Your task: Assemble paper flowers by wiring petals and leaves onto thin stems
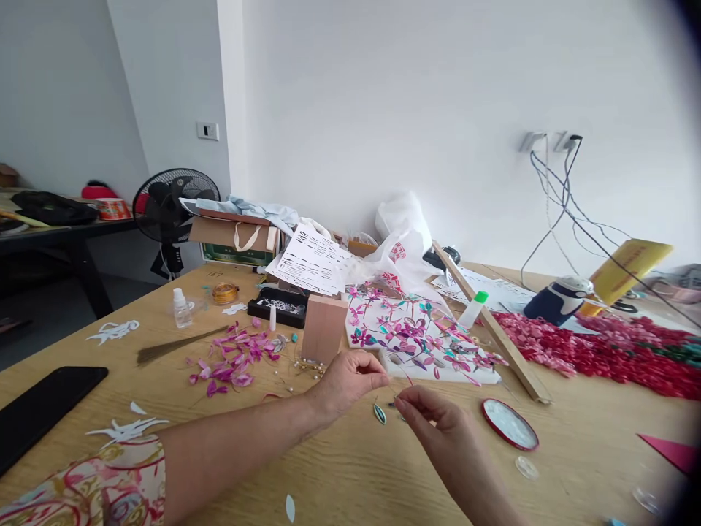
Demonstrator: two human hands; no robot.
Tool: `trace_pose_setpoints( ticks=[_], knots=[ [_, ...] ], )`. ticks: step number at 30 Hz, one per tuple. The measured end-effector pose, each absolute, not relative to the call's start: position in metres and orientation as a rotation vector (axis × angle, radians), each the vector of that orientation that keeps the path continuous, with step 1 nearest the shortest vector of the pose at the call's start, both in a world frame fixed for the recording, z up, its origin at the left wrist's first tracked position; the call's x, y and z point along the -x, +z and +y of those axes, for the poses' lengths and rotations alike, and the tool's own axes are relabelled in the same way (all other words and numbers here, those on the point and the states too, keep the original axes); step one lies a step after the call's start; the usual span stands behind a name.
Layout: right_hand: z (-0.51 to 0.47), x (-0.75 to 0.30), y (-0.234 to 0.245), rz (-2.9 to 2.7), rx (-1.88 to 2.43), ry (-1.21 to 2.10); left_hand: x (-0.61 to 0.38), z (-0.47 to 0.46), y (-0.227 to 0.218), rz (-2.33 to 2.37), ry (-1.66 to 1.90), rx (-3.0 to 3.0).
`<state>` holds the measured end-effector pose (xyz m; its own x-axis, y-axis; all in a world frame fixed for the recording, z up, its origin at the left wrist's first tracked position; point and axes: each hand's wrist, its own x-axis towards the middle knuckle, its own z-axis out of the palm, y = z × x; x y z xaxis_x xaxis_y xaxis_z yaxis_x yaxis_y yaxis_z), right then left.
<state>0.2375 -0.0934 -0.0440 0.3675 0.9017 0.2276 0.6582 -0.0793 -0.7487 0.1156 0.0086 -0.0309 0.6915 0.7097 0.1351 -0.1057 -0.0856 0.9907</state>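
Observation:
My left hand [350,383] is closed in a pinch above the middle of the table, and whatever lies between thumb and forefinger is too fine to make out. Close by on the right, my right hand [438,420] also pinches with its fingertips, and its contents are too small to name. A faint thin line shows near the fingertips. Just below the gap between the hands is a small green leaf-shaped piece [380,414] with a pale edge. Behind them, pink and purple flower sprigs [405,329] lie on a white foam board [465,374].
Pink petals [235,358], a wooden block [323,329] and a black tray [293,315] are at left-centre. A wooden bar [493,332], red-rimmed round dish [510,424] and red flower bundles [596,351] lie right. A black phone-like slab [49,402] rests far left.

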Motion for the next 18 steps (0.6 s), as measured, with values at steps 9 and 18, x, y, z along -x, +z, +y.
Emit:
trace_pose_setpoints(
  ticks=[9, 18],
  knots=[
    [-0.097, -0.245, -0.051, -1.379, 1.728, 0.41, -0.114, 0.004, -0.043, 0.554, 0.483, -1.163],
    [-0.102, -0.251, -0.045, -1.474, 1.771, 0.36, -0.119, 0.013, -0.05, 0.568, 0.445, -1.406]
  ],
)
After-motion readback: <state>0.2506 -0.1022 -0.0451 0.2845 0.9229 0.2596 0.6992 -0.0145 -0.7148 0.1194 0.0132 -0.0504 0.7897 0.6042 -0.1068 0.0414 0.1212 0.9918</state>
